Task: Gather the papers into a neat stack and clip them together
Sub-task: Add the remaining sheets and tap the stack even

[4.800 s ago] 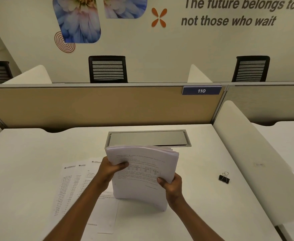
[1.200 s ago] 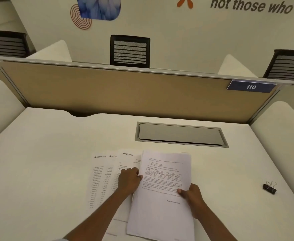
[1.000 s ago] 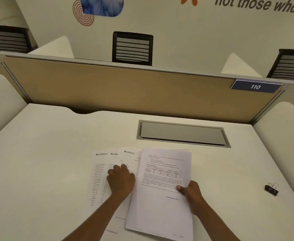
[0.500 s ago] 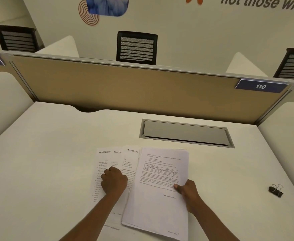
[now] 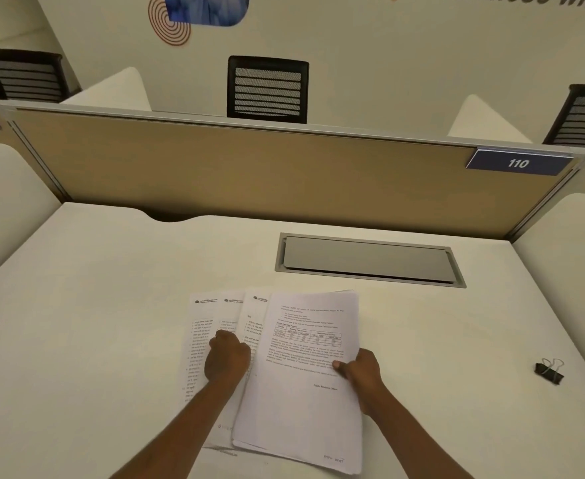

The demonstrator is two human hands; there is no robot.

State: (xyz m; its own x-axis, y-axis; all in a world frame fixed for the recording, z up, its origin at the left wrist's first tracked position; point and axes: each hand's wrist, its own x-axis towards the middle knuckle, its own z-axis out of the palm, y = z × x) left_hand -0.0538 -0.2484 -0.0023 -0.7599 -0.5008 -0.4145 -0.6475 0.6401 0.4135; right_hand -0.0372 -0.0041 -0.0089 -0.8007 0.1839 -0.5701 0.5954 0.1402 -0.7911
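stack: thick white printed paper stack (image 5: 305, 392), lying flat on the white desk top (image 5: 94, 305), near edge centre, tilted a bit clockwise; top sheet shows text and a small table
loose sheets: three white printed sheets with letterhead logos (image 5: 215, 312), fanned out just left of the stack, right one tucked under the stack's left edge
right hand: right hand (image 5: 363, 378) at the stack's right edge, thumb on top of the page, other fingers hidden under or behind the edge; looks clamped on the stack
left hand: left hand (image 5: 227, 359) resting on the fanned sheets, fingers curled together into a loose fist, knuckles down on the paper; not pinching anything that I can see
clip: small black binder clip with wire handles (image 5: 549, 370), on the desk well right of the stack, apart from both hands
desk hatch: grey rectangular metal cable flap (image 5: 367, 259), set in the desk beyond the stack
partition: tan divider panel (image 5: 232, 174) across the far desk edge, blue plate reading "110" (image 5: 518, 163) at its upper right
behind: black mesh-back chairs (image 5: 267, 88) past the divider, cream wall with a partial orange spiral graphic (image 5: 166, 25)
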